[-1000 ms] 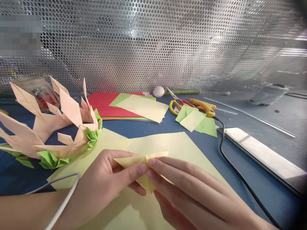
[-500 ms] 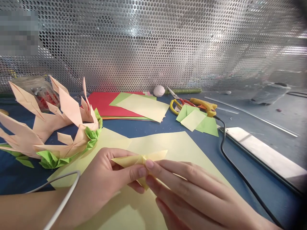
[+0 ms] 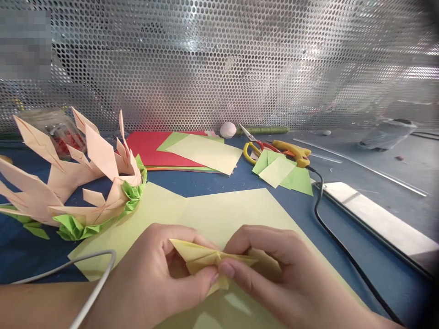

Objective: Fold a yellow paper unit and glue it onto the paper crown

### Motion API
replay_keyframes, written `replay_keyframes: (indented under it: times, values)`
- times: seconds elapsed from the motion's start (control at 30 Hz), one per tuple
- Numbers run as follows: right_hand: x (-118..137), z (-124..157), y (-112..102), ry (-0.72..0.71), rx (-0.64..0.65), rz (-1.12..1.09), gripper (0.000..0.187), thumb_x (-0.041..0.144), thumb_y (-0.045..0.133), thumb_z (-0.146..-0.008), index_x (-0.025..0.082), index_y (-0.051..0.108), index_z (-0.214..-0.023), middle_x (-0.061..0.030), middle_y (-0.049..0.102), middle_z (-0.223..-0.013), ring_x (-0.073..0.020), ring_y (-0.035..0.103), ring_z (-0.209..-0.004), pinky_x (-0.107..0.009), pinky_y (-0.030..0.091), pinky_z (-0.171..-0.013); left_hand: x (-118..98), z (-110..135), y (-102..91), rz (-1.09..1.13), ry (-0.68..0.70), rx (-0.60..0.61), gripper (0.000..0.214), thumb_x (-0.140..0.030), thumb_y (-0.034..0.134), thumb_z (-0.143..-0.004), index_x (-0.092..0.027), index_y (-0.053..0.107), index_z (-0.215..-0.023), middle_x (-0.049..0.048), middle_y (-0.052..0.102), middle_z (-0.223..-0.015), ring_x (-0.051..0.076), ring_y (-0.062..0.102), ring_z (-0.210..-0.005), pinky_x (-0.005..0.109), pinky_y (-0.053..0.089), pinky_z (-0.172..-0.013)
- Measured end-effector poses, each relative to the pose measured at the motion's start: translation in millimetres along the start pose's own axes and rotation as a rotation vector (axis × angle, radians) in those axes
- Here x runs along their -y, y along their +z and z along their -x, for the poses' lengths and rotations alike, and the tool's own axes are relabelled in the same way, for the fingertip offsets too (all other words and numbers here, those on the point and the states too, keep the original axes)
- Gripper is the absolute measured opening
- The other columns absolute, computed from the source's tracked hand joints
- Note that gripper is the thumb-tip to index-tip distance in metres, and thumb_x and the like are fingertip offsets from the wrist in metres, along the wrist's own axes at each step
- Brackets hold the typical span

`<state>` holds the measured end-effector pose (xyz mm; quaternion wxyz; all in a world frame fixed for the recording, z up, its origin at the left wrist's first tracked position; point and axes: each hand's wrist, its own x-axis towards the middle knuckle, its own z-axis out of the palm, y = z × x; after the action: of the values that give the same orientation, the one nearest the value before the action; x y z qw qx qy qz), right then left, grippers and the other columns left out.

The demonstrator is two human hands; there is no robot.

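Observation:
Between my two hands is a small folded piece of yellow paper [image 3: 195, 256], with pointed flaps to the left and right and a creased knot-like centre. My left hand [image 3: 164, 274] pinches its left half, thumb in front and fingers behind. My right hand [image 3: 274, 269] grips the right half the same way, its thumb tip at the centre beside the left thumb. Both hands are closed on the paper, and their fingertips behind it are hidden. Beneath them lie large pale yellow sheets [image 3: 233, 210]. A white cable [image 3: 99, 288] crosses in front of my left wrist.
A pink folded-paper ring [image 3: 68, 183] with green paper leaves [image 3: 132, 194] stands left, before a glass jar [image 3: 65, 132]. Behind lie red sheets [image 3: 154, 151], scissors [image 3: 252, 141], a yellow glue gun [image 3: 295, 153] and green paper pieces [image 3: 298, 178]. A phone-like slab [image 3: 380, 219] lies right.
My right hand has gone from outstretched fingers at the centre to a curled grip on the right half. The folded paper has come lower and slightly right, its left flap now more spread.

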<state>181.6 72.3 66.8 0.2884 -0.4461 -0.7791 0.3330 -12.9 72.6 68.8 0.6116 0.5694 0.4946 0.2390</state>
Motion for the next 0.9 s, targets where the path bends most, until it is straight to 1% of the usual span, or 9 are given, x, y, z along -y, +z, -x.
replay_keyframes:
  times: [0.1,0.2,0.4,0.47,0.53,0.6,0.67,0.8,0.9]
  values:
    - [3,1,4,0.019,-0.077,0.017,0.027,0.038,0.067,-0.088,0.022,0.069,-0.067,0.0009,0.068,-0.058,-0.0149,0.063,-0.054,-0.020,0.049,-0.046,5,-1,1.6,0.009,0.018,-0.099,0.032,-0.042,0.075,-0.074,-0.026,0.058,-0.096,-0.0066,0.057,-0.063,0.012,0.050,-0.058,0.019,0.038,-0.052]
    - [6,1,6,0.017,-0.180,0.016,0.032,0.050,0.069,-0.085,0.023,0.070,-0.068,0.0005,0.066,-0.055,-0.0163,0.063,-0.054,-0.021,0.048,-0.044,6,1,2.3,-0.030,0.015,-0.167,0.042,-0.045,0.075,-0.075,-0.029,0.052,-0.107,-0.0113,0.048,-0.054,0.010,0.043,-0.049,0.017,0.033,-0.046]
    - [6,4,10,0.033,-0.233,-0.020,0.034,0.053,0.067,-0.085,0.024,0.068,-0.067,0.0014,0.062,-0.051,-0.0152,0.060,-0.048,-0.020,0.045,-0.039,-2,2,0.1,0.021,-0.057,-0.096,0.064,-0.035,0.078,-0.070,-0.028,0.049,-0.127,-0.0088,0.058,-0.055,0.014,0.053,-0.054,0.021,0.039,-0.052]
    - [4,6,10,0.055,-0.212,-0.033,0.034,0.049,0.065,-0.088,0.024,0.065,-0.066,0.0017,0.062,-0.051,-0.0140,0.058,-0.045,-0.020,0.043,-0.037,-2,1,-0.8,0.053,-0.074,-0.072,0.071,-0.036,0.080,-0.068,-0.028,0.049,-0.131,-0.0080,0.059,-0.058,0.014,0.053,-0.057,0.022,0.039,-0.054]
    - [3,8,10,0.084,-0.133,-0.040,0.034,0.045,0.059,-0.092,0.024,0.062,-0.066,0.0018,0.061,-0.052,-0.0130,0.055,-0.043,-0.020,0.040,-0.036,-2,1,-0.9,0.074,-0.077,-0.065,0.074,-0.034,0.081,-0.067,-0.029,0.048,-0.134,-0.0080,0.060,-0.059,0.014,0.053,-0.058,0.023,0.041,-0.056]
    - [2,9,10,0.115,-0.035,-0.069,0.033,0.041,0.052,-0.095,0.024,0.060,-0.068,0.0017,0.062,-0.054,-0.0127,0.055,-0.044,-0.020,0.041,-0.038,-2,2,-0.2,0.092,-0.067,-0.085,0.075,-0.029,0.081,-0.068,-0.030,0.048,-0.135,-0.0079,0.061,-0.059,0.015,0.056,-0.059,0.022,0.042,-0.056]
    - [3,8,10,0.147,0.003,-0.124,0.031,0.039,0.049,-0.096,0.024,0.058,-0.070,0.0018,0.064,-0.057,-0.0126,0.057,-0.047,-0.020,0.043,-0.042,-1,2,1.0,0.111,-0.038,-0.125,0.076,-0.027,0.082,-0.068,-0.030,0.049,-0.136,-0.0076,0.062,-0.059,0.016,0.061,-0.061,0.023,0.044,-0.056]
    - [3,7,11,0.205,-0.006,-0.245,0.029,0.041,0.054,-0.094,0.023,0.060,-0.072,0.0016,0.064,-0.059,-0.0126,0.058,-0.049,-0.019,0.042,-0.042,1,2,2.3,0.155,0.015,-0.171,0.083,-0.030,0.084,-0.068,-0.033,0.045,-0.141,-0.0053,0.068,-0.068,0.021,0.069,-0.071,0.027,0.053,-0.062]
    - [2,7,13,0.208,0.044,-0.345,0.021,0.040,0.061,-0.090,0.023,0.063,-0.078,0.0002,0.068,-0.065,-0.0150,0.063,-0.054,-0.020,0.046,-0.044,2,0,2.9,0.211,0.031,-0.154,0.088,-0.032,0.086,-0.069,-0.036,0.038,-0.143,-0.0055,0.073,-0.076,0.018,0.070,-0.071,0.026,0.056,-0.065]
